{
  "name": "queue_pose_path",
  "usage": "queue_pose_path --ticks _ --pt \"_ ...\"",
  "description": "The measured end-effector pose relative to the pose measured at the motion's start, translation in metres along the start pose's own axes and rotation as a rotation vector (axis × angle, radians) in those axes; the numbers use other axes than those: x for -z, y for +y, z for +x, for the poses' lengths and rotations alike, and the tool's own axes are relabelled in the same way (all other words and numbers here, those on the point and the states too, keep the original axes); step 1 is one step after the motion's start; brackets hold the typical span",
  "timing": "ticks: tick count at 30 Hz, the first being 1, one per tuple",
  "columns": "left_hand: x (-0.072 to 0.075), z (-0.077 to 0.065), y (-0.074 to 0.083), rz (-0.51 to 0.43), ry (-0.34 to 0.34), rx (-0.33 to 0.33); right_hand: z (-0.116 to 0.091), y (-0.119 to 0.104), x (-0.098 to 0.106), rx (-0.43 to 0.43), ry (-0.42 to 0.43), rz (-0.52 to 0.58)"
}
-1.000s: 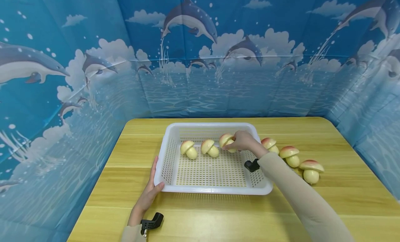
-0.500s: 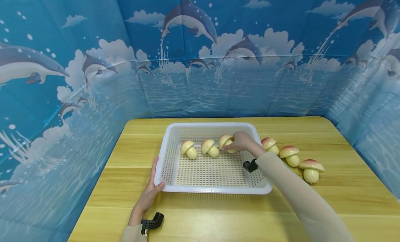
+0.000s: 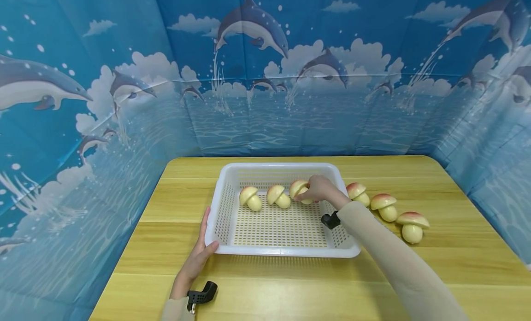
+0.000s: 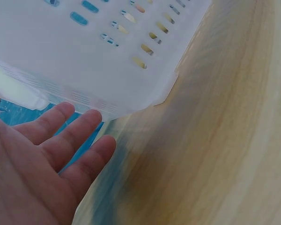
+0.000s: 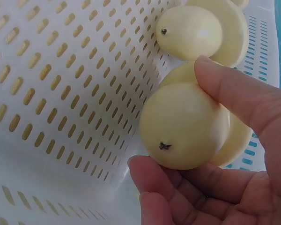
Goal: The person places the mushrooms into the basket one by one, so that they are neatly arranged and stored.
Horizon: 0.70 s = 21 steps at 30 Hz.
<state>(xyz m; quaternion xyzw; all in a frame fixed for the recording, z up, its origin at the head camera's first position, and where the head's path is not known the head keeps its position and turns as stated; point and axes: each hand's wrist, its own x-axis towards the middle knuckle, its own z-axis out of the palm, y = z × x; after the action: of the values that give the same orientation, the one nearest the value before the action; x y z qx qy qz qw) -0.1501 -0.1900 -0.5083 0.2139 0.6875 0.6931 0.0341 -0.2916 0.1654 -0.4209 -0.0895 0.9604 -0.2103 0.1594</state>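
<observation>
My right hand pinches a pale-yellow toy mushroom with a reddish cap, inside the white basket at its back right. In the right wrist view, thumb and fingers lie on opposite sides of the mushroom, its rounded stem end facing the camera. To its left in the basket lie two more mushrooms, the middle one and the leftmost. My left hand rests at the basket's front left corner, thumb at the rim. Its fingers look extended under the rim in the left wrist view.
Right of the basket, three mushrooms form a slanting row on the wooden table: a far one, a middle one and a near one. A blue dolphin-print curtain surrounds the table's back and sides.
My right hand has shifted slightly left and down with the mushroom, which sits a little lower in the basket. The left hand and basket have stayed in place.
</observation>
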Motion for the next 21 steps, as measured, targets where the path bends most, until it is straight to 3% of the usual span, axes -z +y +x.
queue_pose_path --ticks 21 --pt "0.0003 0.0005 -0.0017 -0.016 -0.002 -0.007 0.0014 0.0005 -0.0021 -0.015 0.001 0.007"
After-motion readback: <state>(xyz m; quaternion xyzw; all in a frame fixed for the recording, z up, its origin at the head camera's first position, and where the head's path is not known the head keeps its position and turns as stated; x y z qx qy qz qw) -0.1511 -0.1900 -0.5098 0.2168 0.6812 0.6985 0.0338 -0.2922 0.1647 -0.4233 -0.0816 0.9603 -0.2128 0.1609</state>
